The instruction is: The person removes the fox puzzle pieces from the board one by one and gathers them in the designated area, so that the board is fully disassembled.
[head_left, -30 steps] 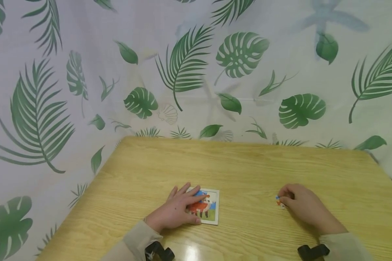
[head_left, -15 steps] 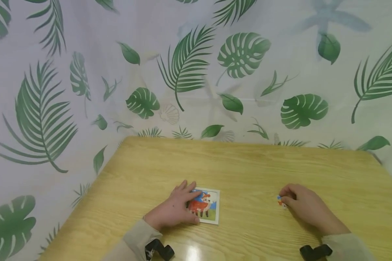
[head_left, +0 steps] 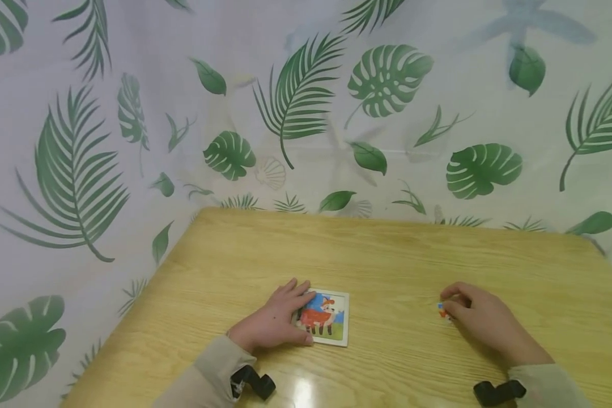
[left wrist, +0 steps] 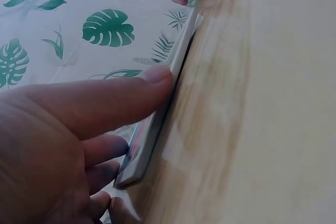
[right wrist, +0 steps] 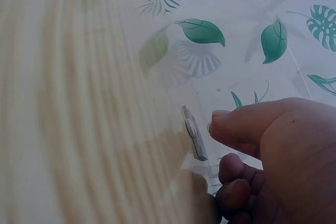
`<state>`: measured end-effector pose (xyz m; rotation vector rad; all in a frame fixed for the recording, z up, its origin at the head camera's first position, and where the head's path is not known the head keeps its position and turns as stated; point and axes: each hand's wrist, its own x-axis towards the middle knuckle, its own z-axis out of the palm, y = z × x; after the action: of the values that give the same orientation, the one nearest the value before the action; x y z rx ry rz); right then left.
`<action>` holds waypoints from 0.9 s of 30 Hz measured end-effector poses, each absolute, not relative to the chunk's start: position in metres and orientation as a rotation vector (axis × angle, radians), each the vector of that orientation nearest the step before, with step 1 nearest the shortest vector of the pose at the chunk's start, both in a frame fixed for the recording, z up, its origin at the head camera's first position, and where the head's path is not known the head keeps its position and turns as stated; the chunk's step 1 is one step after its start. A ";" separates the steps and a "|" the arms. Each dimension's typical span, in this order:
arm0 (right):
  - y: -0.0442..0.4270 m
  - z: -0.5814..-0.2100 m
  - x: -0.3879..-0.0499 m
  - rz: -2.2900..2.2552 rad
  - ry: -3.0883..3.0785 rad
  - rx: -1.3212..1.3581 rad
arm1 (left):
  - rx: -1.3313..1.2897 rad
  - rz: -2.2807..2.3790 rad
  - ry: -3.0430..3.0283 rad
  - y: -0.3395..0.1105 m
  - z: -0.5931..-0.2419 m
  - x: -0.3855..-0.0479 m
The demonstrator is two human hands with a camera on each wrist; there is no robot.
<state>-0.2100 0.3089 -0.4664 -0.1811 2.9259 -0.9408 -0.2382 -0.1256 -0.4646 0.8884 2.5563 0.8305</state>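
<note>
- Fingers of the left hand (head_left: 272, 322), spread and nearly straight, on the left edge of a framed picture board (head_left: 322, 319); light pressure should steady it
- Right hand (head_left: 481, 318), fingers bent; grip on the small coloured piece (head_left: 442, 310) at its fingertips cannot be told; edge pinch advisable
- Wood-grain table (head_left: 387, 255), under both
- Leaf-print backdrop (head_left: 316, 96); no brand, label or writing legible

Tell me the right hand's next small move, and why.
Perhaps pinch the piece with the right hand: it lies on the table, a gap showing before the thumb, while the left hand rests on the puzzle.
</note>
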 end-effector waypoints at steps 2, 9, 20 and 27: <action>0.311 -0.467 -0.210 -0.952 2.934 -0.166 | 0.895 0.818 2.560 -0.125 -0.464 -0.240; 0.302 -0.462 -0.205 -1.084 2.905 -0.177 | 0.861 0.789 2.560 -0.128 -0.464 -0.239; 0.234 -0.441 -0.201 -1.258 2.752 -0.409 | 0.897 0.708 2.568 -0.127 -0.459 -0.235; 0.200 -0.443 -0.209 -1.181 2.729 -0.500 | 0.923 0.631 2.608 -0.126 -0.457 -0.233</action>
<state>-0.2085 0.1996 -0.4431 -0.5003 2.7290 -1.1814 -0.2329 -0.1264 -0.4572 0.9231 2.6084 0.6313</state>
